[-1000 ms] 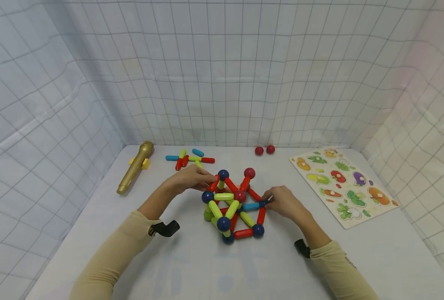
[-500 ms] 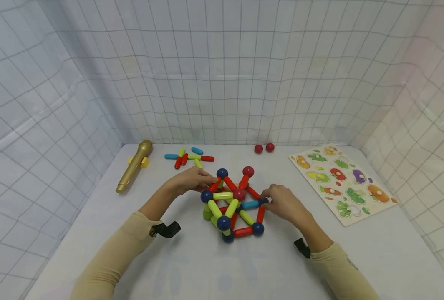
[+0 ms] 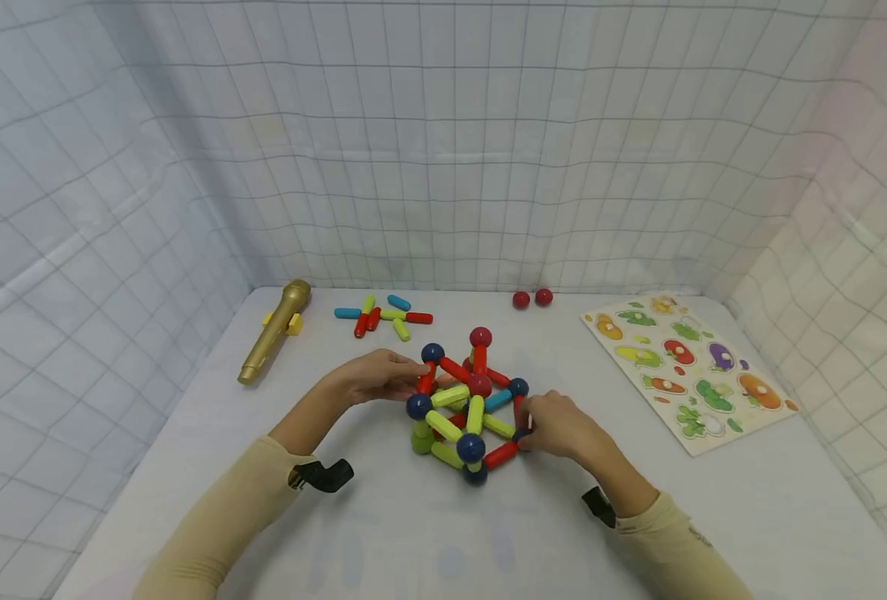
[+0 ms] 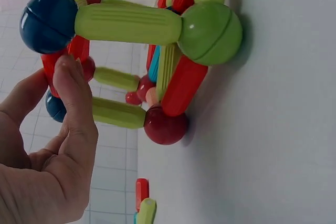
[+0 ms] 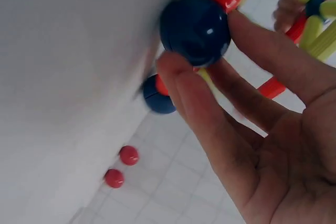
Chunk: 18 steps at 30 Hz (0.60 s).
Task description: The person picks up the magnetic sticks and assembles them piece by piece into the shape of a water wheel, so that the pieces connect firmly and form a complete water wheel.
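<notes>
A structure of magnetic rods and balls (image 3: 468, 408) in red, green, light blue and dark blue stands mid-table. My left hand (image 3: 413, 373) holds its left side, thumb and fingers pinching a red rod (image 4: 52, 64) just under a dark blue ball (image 4: 48, 20). A green ball (image 4: 210, 32) and a red ball (image 4: 165, 124) rest on the table (image 4: 283, 129). My right hand (image 3: 529, 425) grips the structure's right lower corner, its fingertips (image 5: 176, 72) pinched round a dark blue ball (image 5: 195, 30).
A gold toy microphone (image 3: 273, 329) lies at the back left, with several loose rods (image 3: 383, 315) beside it. Two red balls (image 3: 531, 297) sit by the back wall. A vegetable puzzle board (image 3: 687, 367) lies at the right. Gridded cloth walls enclose the table.
The structure has turned and shifted slightly right. My right hand moved from the upper blue ball down to the lower right corner ball. My left hand keeps its hold.
</notes>
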Available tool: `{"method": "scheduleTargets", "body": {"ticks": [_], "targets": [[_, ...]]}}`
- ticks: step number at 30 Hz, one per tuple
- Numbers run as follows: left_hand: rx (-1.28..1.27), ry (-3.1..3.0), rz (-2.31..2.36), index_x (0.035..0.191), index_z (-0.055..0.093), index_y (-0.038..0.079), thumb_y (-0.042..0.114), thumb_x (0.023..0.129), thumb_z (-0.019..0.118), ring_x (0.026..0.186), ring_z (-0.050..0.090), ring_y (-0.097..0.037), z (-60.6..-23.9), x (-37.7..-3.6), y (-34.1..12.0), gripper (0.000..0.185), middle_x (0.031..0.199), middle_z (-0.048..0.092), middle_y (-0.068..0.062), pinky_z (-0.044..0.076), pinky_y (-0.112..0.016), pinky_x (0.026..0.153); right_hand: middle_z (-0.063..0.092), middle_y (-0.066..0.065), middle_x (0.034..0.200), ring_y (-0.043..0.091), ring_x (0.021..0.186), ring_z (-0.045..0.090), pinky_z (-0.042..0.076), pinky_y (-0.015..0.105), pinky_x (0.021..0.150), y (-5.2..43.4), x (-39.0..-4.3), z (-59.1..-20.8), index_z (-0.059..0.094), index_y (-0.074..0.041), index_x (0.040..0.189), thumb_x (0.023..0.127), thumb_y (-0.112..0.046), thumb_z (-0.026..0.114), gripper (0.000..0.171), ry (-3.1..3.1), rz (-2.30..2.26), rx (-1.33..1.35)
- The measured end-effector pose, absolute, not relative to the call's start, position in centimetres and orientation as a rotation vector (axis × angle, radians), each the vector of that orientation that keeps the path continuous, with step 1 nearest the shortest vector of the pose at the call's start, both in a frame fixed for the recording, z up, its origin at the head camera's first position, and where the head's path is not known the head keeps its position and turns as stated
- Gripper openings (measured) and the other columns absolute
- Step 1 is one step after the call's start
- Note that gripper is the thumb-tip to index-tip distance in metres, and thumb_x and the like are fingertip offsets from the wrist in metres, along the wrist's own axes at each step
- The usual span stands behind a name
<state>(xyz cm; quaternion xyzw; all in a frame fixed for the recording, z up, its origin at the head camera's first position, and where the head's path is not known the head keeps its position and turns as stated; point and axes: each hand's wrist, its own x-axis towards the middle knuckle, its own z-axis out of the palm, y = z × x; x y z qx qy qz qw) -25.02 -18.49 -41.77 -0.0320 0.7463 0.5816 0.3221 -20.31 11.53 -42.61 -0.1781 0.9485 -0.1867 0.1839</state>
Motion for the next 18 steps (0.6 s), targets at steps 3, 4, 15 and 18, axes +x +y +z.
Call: {"method": "scheduleTargets", "body": {"ticks": [3, 4, 15, 18], "targets": [[-0.115, 1.838, 1.611, 0.106, 0.072, 0.003, 0.030, 0.095, 0.063, 0.067, 0.064, -0.007, -42.5, -23.5, -18.8, 0.030, 0.078, 0.070, 0.002, 0.055, -0.017, 0.068, 0.067, 0.003, 0.086, 0.018, 0.080, 0.055, 0.047, 0.030, 0.066, 12.2, -21.7, -43.1, 0.071, -0.013, 0.096, 0.081, -0.013, 0.077, 0.017, 2.703, -0.573, -0.457], [-0.135, 1.785, 1.644, 0.102, 0.073, 0.005, 0.029, 0.095, 0.063, 0.065, 0.064, -0.006, -42.7, -23.0, -18.7, 0.027, 0.077, 0.070, 0.002, 0.055, -0.016, 0.068, 0.068, 0.004, 0.088, 0.019, 0.082, 0.056, 0.048, 0.030, 0.066, 12.4, -22.1, -43.3, 0.071, -0.013, 0.099, 0.082, -0.013, 0.077, 0.018, 2.713, -0.589, -0.445], [-0.027, 1.762, 1.603, 0.109, 0.072, 0.004, 0.018, 0.096, 0.062, 0.076, 0.063, -0.008, -44.3, -22.5, -20.8, 0.022, 0.089, 0.072, 0.000, 0.054, -0.015, 0.074, 0.072, 0.009, 0.100, 0.020, 0.088, 0.060, 0.053, 0.031, 0.071, 12.9, -24.4, -43.7, 0.074, -0.011, 0.103, 0.083, -0.008, 0.074, 0.020, 2.711, -0.701, -0.405], [0.036, 2.242, 1.302, 0.111, 0.070, 0.000, 0.017, 0.094, 0.064, 0.076, 0.061, -0.012, -44.7, -25.2, -22.9, 0.025, 0.089, 0.070, -0.003, 0.054, -0.019, 0.071, 0.072, 0.008, 0.100, 0.022, 0.091, 0.059, 0.052, 0.032, 0.072, 12.5, -24.2, -43.8, 0.075, -0.011, 0.102, 0.082, -0.007, 0.074, 0.020, 2.717, -0.710, -0.397]]}}
